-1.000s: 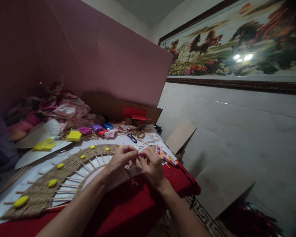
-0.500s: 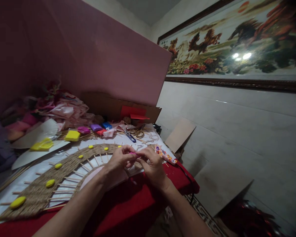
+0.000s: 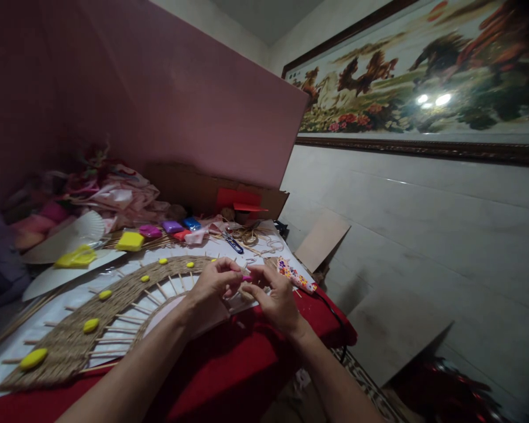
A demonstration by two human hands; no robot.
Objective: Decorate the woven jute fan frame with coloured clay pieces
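Observation:
My left hand [image 3: 216,282] pinches a small magenta piece of modelling clay [image 3: 247,278] between thumb and fingertips. Right beside it is my right hand [image 3: 273,296], its thumb and forefinger apart and curved around the free end of the clay; whether they touch it I cannot tell. Below and to the left lies a fan-shaped woven piece [image 3: 66,341] of straw cord on thin sticks. Yellow clay ovals [image 3: 91,325] dot its woven band. A pale pink inner panel [image 3: 170,314] is partly covered by my left forearm.
Behind the weaving are a yellow clay block [image 3: 130,241], magenta [image 3: 150,231], purple [image 3: 171,227] and blue packets [image 3: 191,224], and blue-handled snips [image 3: 234,244]. A flower-patterned object [image 3: 295,276] lies right of my hands. Crumpled pink material [image 3: 127,194] is heaped at the back left.
My right thumb and forefinger have parted from their pinch at the clay. More of the magenta piece shows between the hands. The left hand has barely moved.

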